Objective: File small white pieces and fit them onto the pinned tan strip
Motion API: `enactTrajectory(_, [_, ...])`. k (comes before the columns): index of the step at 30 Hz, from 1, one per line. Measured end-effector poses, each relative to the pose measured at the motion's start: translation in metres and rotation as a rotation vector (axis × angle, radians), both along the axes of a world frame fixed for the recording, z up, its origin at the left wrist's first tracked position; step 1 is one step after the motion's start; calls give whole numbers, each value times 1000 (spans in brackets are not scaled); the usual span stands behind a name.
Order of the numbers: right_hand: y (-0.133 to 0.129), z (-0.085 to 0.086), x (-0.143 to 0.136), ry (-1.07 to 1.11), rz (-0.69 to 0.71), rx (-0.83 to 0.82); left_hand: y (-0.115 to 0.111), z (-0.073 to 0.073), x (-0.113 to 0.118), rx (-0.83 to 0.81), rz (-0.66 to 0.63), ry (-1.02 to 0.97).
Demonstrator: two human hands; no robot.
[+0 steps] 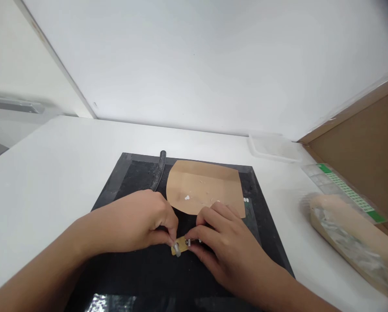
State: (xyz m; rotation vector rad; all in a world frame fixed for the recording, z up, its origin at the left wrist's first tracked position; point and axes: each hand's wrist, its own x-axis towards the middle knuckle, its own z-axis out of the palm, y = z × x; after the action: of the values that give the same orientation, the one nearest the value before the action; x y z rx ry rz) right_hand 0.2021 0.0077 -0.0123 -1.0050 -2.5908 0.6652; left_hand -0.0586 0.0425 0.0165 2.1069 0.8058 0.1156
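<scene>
Over the black board both my hands meet at a small flat yellow piece. The thumb and forefinger of my left hand are pinched together at a small translucent grey piece, which lies across the yellow piece's left end. My right hand grips the yellow piece's right end between thumb and fingers. Small shiny metal parts show at those fingertips. My right fingers hide the rest of the yellow piece.
Behind my hands, a tan sheet with white scraps lies on the board, beside a black rod. A clear tray stands at the back right. Farther right are a green-marked plastic package and a blurred box holding clear plastic.
</scene>
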Motion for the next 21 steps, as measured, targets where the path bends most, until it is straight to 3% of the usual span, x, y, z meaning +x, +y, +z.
enactTrajectory(21, [0,0,0,-10,11,7,-3,0,-6,106,18,31])
